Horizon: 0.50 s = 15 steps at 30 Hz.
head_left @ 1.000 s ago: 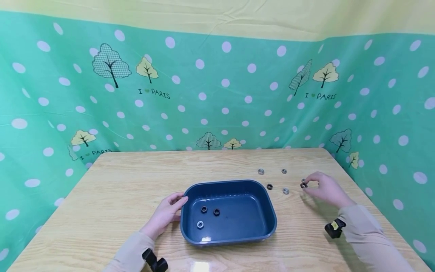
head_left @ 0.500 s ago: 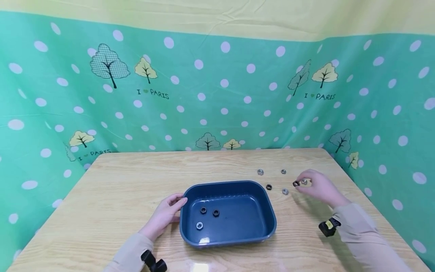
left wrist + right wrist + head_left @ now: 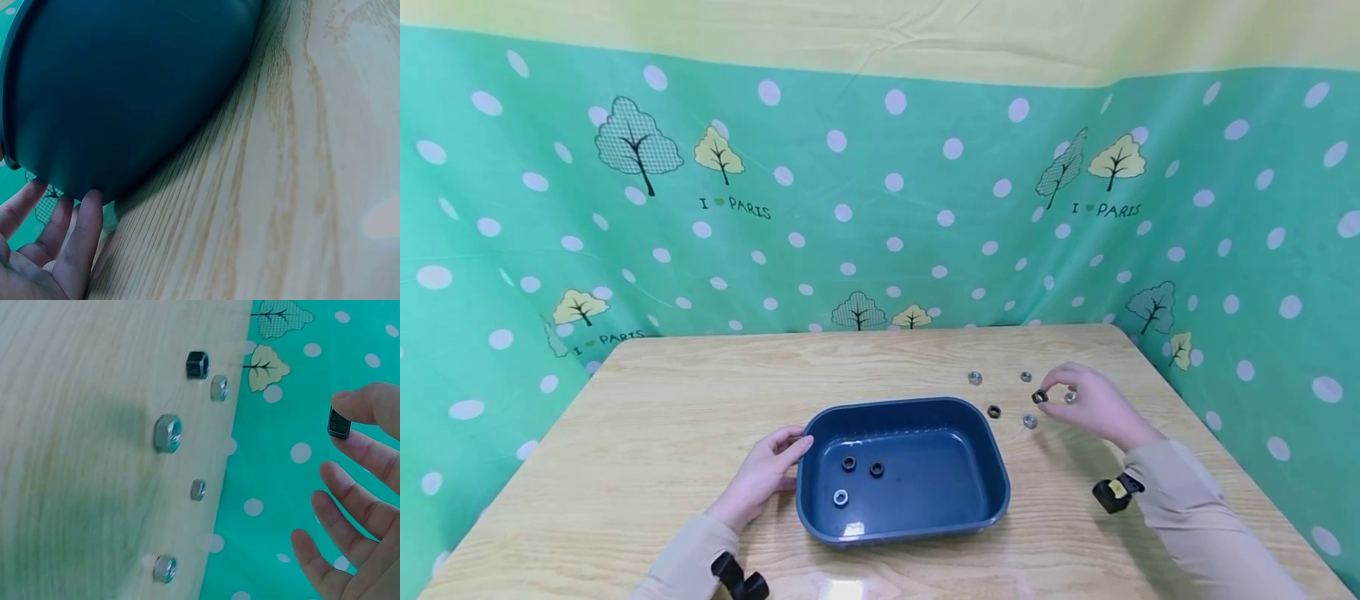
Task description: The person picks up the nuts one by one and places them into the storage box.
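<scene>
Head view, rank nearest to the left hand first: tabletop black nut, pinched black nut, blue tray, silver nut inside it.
1. Blue tray: touching the left hand.
2. Silver hex nut: inside, left side.
3. Tabletop black hex nut: beside tray's far-right corner.
4. Pinched black hex nut: in right hand.

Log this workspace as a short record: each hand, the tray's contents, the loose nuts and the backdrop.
Left hand: holds the blue tray at its left side
Right hand: pinches a dark nut, clear of the table, to the right of the tray
Inside tray: two dark nuts and one silver nut, toward its left end
Loose on table: one more dark nut and four silver nuts
Backdrop: green cloth with pale dots
</scene>
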Motion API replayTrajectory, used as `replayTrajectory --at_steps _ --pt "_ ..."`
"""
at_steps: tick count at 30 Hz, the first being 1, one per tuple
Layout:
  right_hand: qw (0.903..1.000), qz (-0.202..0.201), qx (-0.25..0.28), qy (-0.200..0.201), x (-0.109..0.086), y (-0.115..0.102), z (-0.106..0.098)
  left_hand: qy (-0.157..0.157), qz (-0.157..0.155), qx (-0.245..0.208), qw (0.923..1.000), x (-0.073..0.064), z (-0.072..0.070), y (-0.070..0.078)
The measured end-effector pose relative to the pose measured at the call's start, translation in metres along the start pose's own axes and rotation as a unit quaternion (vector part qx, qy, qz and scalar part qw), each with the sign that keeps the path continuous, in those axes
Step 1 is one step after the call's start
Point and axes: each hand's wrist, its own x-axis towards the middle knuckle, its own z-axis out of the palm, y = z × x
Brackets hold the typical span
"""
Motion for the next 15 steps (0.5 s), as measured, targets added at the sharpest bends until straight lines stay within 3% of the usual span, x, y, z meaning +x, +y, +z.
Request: replayTrajectory --at_steps 15 --pt "0.9995 -0.029 0.010 0.001 0.012 -0.025 -0.001 -0.009 0.001 0.005 0.9999 0.001 -0.003 -0.003"
